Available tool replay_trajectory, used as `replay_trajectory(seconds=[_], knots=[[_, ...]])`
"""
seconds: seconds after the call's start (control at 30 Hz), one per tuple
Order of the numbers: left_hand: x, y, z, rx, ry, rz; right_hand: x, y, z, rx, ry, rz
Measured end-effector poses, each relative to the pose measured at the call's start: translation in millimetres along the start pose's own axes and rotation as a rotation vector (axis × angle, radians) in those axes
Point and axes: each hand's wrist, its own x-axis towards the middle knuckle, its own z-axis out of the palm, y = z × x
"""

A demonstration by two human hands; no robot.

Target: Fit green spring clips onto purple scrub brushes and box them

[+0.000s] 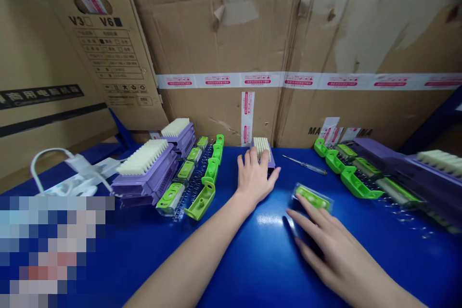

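My left hand [254, 175] reaches far across the blue table [252, 260] and lies over a small purple brush block with white bristles [262, 147], fingers curved on it. My right hand [325, 238] rests flat on the table with fingers stretched out, the fingertips touching a green and clear plastic part [313, 197] that lies flat in front of it. A thin screwdriver [305, 164] lies just beyond that part.
Purple brush blocks [147, 171], green and clear parts [172, 197] and green handles [202, 199] lie in rows at the left. More green handles [355, 180] and purple pieces [433, 173] sit at the right. Cardboard boxes [252, 48] wall the back. A white cabled device [77, 173] lies far left.
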Motion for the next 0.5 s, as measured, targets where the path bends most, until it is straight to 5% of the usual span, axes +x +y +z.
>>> replay_trajectory(seconds=[0.13, 0.3, 0.5], knots=[[1, 0, -1.8, -0.017, 0.026, 0.017, 29, -3, -1, 0.035, -0.063, 0.012], [1, 1, -1.6, -0.027, 0.031, 0.036, 17, 12, -15, 0.004, 0.146, 0.142], [1, 1, -0.1, -0.031, 0.023, 0.077, -43, 115, -6, -0.299, 0.095, 0.295]])
